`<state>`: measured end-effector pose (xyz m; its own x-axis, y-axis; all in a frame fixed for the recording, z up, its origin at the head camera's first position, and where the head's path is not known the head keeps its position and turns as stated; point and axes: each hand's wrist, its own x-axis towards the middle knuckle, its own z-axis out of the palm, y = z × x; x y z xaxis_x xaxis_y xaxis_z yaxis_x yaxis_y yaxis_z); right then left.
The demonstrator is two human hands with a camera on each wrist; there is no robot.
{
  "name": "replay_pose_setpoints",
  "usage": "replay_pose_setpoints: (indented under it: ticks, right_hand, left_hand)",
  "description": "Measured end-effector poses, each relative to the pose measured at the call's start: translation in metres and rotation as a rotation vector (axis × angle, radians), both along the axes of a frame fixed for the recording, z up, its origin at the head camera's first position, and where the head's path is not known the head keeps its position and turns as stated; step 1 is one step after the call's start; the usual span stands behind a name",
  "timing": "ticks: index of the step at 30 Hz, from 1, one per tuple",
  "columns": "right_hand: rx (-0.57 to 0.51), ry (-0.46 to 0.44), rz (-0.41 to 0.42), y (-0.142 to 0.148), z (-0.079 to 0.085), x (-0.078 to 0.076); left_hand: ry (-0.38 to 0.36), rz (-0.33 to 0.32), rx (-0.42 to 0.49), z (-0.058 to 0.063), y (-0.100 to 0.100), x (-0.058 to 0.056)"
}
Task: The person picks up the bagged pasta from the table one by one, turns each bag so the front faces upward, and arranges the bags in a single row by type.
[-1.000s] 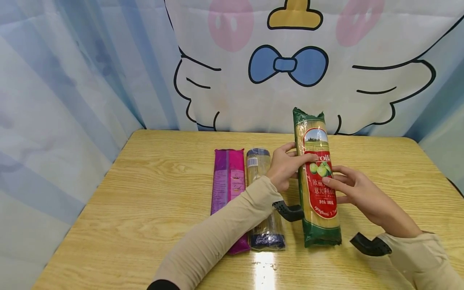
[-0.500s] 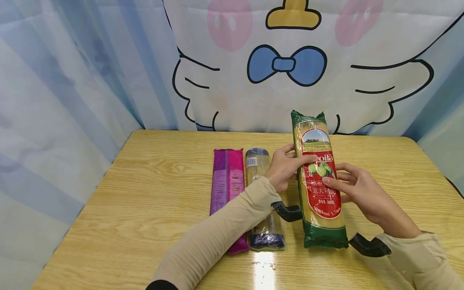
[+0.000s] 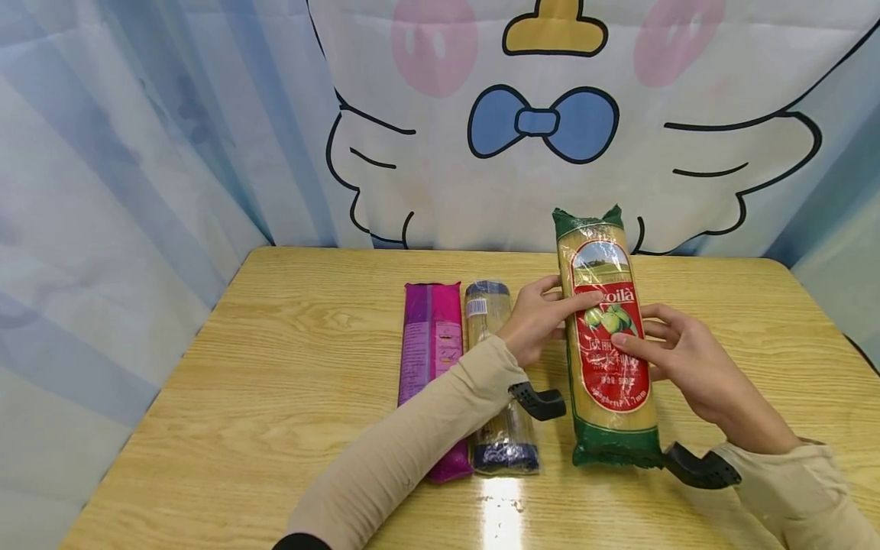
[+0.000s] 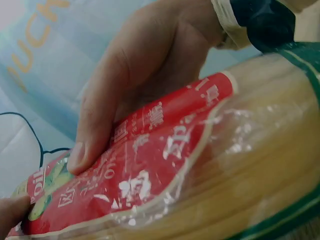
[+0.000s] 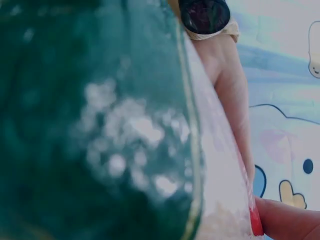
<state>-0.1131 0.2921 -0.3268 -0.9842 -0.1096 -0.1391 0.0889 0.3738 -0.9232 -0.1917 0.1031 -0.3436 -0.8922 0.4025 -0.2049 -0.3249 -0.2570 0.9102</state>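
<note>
A clear spaghetti package point(image 3: 612, 359) with green ends and a red label is held between both hands, tilted up with its far end higher in the head view. The left hand point(image 3: 539, 317) grips its left edge, thumb across the label and fingers behind. From the other side the right hand point(image 3: 694, 367) holds the right edge, its thumb point(image 4: 92, 135) pressing on the label in the left wrist view. The package's green end point(image 5: 100, 125) fills much of the right wrist view. The fingers behind the package are mostly hidden.
Left of the held package, a purple and pink packet point(image 3: 433, 344) and a clear pack with dark blue ends point(image 3: 505, 451) lie side by side on the wooden table point(image 3: 275, 382). The left forearm crosses over both. A printed curtain point(image 3: 440, 183) hangs behind.
The spaghetti package has turned slightly in the hands, its label facing the camera more squarely and its near end shifting a little to the right. Both hands keep their hold.
</note>
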Motion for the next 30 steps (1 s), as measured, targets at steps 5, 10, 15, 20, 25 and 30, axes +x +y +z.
replay_pose_setpoints:
  ticks: [5, 10, 15, 20, 25, 30]
  right_hand:
    - [0.014, -0.006, -0.013, -0.001, 0.000, -0.001]
    - [0.013, -0.018, -0.013, -0.001, -0.001, -0.002]
    - [0.022, -0.027, -0.006, 0.001, -0.002, -0.003]
    - [0.055, -0.022, 0.013, 0.005, -0.004, -0.003]
    - [0.075, -0.047, 0.050, 0.010, -0.003, -0.003]
    - [0.081, -0.083, 0.081, 0.014, -0.001, -0.003]
  left_hand:
    - [0.021, -0.001, -0.070, -0.001, -0.005, 0.003]
    - [0.029, 0.017, -0.117, -0.002, -0.009, 0.006]
    - [0.032, 0.049, -0.106, 0.000, -0.009, 0.005]
    - [0.017, 0.063, -0.084, 0.003, -0.007, 0.005]
    - [-0.002, 0.073, -0.083, 0.005, -0.007, 0.004]
    - [-0.019, 0.060, -0.079, 0.004, -0.007, 0.002]
